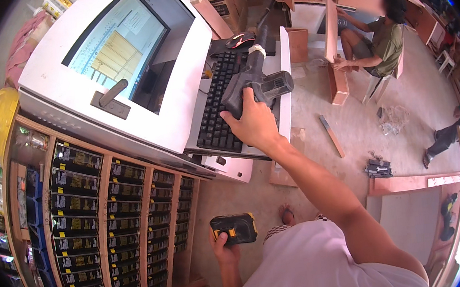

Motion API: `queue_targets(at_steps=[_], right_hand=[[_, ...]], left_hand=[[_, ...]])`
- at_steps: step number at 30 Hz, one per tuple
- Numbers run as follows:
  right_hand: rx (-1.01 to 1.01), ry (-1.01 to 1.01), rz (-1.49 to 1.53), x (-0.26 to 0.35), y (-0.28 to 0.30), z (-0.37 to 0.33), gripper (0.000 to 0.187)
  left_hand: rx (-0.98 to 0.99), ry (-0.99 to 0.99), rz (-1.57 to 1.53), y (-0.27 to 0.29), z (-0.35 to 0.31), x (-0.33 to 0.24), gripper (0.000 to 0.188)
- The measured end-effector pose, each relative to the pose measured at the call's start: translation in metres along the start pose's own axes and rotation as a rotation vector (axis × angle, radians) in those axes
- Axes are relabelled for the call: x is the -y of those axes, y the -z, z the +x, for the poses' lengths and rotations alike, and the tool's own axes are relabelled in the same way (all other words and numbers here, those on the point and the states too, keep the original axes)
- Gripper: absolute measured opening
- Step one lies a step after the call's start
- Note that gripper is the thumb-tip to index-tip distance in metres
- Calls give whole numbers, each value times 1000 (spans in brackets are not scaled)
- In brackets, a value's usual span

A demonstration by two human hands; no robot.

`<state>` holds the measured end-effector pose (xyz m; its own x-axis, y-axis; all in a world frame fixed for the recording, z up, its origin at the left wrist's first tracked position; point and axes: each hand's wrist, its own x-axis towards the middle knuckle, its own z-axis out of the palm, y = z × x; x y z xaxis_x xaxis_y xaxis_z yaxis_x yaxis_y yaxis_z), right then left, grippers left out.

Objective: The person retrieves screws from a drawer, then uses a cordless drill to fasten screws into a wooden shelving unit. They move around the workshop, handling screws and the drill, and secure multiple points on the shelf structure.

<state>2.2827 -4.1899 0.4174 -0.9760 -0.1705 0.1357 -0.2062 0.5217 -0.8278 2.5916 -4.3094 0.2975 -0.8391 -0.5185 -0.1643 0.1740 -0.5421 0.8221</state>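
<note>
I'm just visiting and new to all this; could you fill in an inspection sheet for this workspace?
Surface: white-edged tray with a black keyboard and a black-and-red mouse.
Job's things: black power tool over the keyboard; battery pack, black and yellow, apart from it.
Clutter: wood strip, crumpled clear plastic and dark tools on the floor.
Hands: right hand around the power tool; left hand holds the battery pack.
Cables: none clearly made out.
Surroundings: white cabinet with lit screen; wooden rack of black boxes; seated co-worker holding a wooden panel.

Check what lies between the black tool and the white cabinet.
The head view shows the black keyboard there, partly hidden by the tool.
</note>
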Motion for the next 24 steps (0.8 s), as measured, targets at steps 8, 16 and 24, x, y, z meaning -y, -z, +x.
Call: queue_targets(at_steps=[8,16,24], right_hand=[[-8,11,72,-9,4,-7,73],[-222,292,34,-11,31,-43,70],[-700,-52,-76,-174,176,-194,24]], left_hand=[[88,47,-17,-5,12,14,48],[190,49,-36,-7,20,26,54],[203,505,-103,-35,36,98,64]])
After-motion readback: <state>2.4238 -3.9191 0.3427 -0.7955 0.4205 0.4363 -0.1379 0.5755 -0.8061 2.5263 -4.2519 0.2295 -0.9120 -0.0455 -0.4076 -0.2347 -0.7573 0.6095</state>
